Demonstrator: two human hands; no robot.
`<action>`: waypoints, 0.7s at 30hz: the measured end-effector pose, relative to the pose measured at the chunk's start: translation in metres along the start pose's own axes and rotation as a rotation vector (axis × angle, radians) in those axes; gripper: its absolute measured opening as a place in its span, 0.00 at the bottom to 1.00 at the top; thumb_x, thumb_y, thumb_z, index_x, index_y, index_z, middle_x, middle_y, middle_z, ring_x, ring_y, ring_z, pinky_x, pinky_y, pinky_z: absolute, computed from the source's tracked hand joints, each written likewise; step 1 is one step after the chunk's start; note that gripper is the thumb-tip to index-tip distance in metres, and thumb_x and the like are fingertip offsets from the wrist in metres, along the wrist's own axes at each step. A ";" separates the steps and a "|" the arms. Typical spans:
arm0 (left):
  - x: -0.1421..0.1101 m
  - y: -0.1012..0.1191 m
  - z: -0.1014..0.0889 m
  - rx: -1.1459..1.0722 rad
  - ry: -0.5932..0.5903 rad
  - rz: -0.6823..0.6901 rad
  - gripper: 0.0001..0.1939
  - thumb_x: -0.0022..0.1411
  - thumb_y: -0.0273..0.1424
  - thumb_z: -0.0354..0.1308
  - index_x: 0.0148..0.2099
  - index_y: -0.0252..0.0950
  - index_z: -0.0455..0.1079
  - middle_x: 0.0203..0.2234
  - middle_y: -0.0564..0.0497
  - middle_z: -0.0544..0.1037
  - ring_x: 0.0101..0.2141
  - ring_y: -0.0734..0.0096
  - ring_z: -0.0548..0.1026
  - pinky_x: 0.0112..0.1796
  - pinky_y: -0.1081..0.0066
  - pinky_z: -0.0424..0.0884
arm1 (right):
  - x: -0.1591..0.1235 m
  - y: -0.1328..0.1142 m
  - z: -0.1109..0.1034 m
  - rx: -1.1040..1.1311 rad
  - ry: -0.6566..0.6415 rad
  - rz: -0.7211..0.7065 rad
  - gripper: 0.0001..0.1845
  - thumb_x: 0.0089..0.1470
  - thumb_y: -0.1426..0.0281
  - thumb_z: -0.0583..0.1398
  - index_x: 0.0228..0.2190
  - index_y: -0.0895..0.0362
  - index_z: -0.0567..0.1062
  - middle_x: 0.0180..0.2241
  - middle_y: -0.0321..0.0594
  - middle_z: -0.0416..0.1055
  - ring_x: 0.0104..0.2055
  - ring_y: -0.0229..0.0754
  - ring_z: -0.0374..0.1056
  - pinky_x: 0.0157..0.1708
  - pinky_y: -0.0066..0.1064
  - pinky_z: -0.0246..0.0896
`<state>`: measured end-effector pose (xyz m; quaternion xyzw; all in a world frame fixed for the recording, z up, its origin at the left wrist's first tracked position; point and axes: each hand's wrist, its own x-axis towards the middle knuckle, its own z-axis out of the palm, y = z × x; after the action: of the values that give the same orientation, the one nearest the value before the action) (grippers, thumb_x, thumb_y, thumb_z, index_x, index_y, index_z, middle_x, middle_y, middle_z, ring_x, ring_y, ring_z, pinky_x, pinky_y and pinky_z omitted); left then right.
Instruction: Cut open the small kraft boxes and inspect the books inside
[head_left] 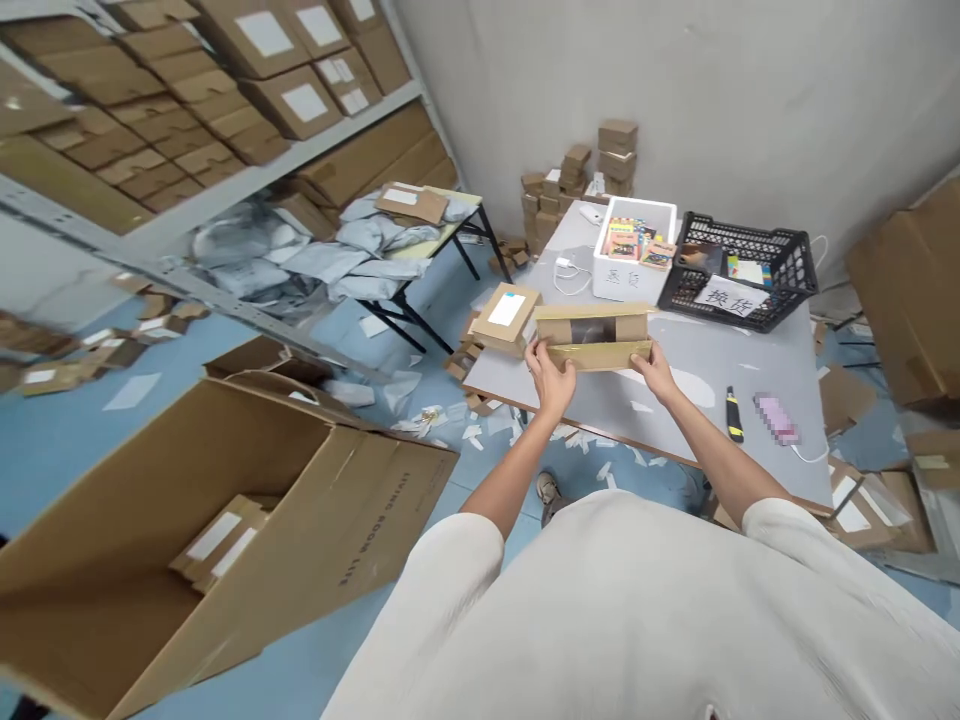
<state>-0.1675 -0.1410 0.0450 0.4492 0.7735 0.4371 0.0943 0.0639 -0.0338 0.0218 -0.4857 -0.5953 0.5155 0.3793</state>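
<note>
A small cardboard box is held above the near side of the grey table. Its top is parted, and something dark shows inside that I cannot make out. My left hand grips the box's left end, fingers at the edge. At the other end, my right hand pinches the near right corner. Just left of it lies a labelled cardboard box. A black and yellow box cutter and a pink phone, blurred out, rest to the right on the table.
At the table's back stand a white bin and a black plastic crate, both holding small packages. A large open carton with boxes inside stands at left. Shelves of boxes and a side table of grey parcels lie beyond. Scraps litter the floor.
</note>
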 end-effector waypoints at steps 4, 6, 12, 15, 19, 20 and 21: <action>0.037 -0.044 -0.059 0.042 0.081 -0.033 0.36 0.68 0.26 0.61 0.74 0.40 0.57 0.72 0.35 0.58 0.76 0.46 0.59 0.75 0.50 0.59 | 0.031 -0.018 0.088 0.020 -0.055 -0.141 0.50 0.56 0.50 0.68 0.74 0.50 0.61 0.71 0.51 0.69 0.71 0.55 0.66 0.72 0.50 0.61; 0.054 -0.072 -0.090 0.063 0.130 -0.059 0.36 0.67 0.26 0.61 0.74 0.40 0.57 0.72 0.34 0.57 0.76 0.46 0.58 0.76 0.50 0.58 | 0.044 -0.027 0.134 0.027 -0.120 -0.170 0.51 0.56 0.50 0.68 0.74 0.51 0.61 0.71 0.52 0.69 0.70 0.55 0.67 0.72 0.49 0.62; 0.085 -0.156 -0.167 0.079 0.227 -0.200 0.39 0.67 0.27 0.62 0.76 0.42 0.55 0.74 0.35 0.55 0.77 0.44 0.56 0.76 0.46 0.55 | 0.075 -0.043 0.260 -0.099 -0.231 -0.204 0.47 0.57 0.48 0.68 0.73 0.48 0.67 0.68 0.50 0.68 0.68 0.57 0.64 0.69 0.50 0.65; 0.092 -0.193 -0.195 0.070 0.272 -0.251 0.38 0.67 0.26 0.62 0.75 0.41 0.56 0.75 0.34 0.55 0.77 0.46 0.56 0.76 0.49 0.56 | 0.089 -0.045 0.311 -0.193 -0.260 -0.218 0.45 0.56 0.48 0.69 0.71 0.48 0.72 0.66 0.52 0.65 0.68 0.59 0.62 0.69 0.52 0.66; 0.100 -0.233 -0.220 0.086 0.263 -0.280 0.41 0.68 0.25 0.59 0.79 0.40 0.52 0.79 0.35 0.52 0.79 0.52 0.54 0.76 0.53 0.57 | 0.106 -0.046 0.365 -0.176 -0.409 -0.225 0.50 0.56 0.51 0.69 0.75 0.47 0.66 0.68 0.52 0.64 0.66 0.60 0.66 0.68 0.53 0.68; 0.103 -0.241 -0.223 0.089 0.245 -0.285 0.44 0.67 0.24 0.59 0.81 0.41 0.49 0.80 0.36 0.50 0.80 0.52 0.52 0.77 0.52 0.56 | 0.109 -0.046 0.376 -0.169 -0.434 -0.217 0.53 0.55 0.51 0.69 0.77 0.46 0.62 0.70 0.51 0.62 0.68 0.60 0.65 0.69 0.53 0.67; 0.105 -0.249 -0.224 0.092 0.228 -0.296 0.47 0.67 0.24 0.59 0.82 0.41 0.46 0.81 0.37 0.48 0.81 0.52 0.49 0.77 0.51 0.55 | 0.112 -0.045 0.385 -0.163 -0.447 -0.203 0.56 0.55 0.52 0.69 0.78 0.46 0.59 0.73 0.51 0.60 0.71 0.61 0.63 0.70 0.54 0.65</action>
<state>-0.5012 -0.2455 0.0163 0.2818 0.8559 0.4307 0.0490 -0.3385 -0.0196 -0.0090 -0.3264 -0.7497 0.5197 0.2477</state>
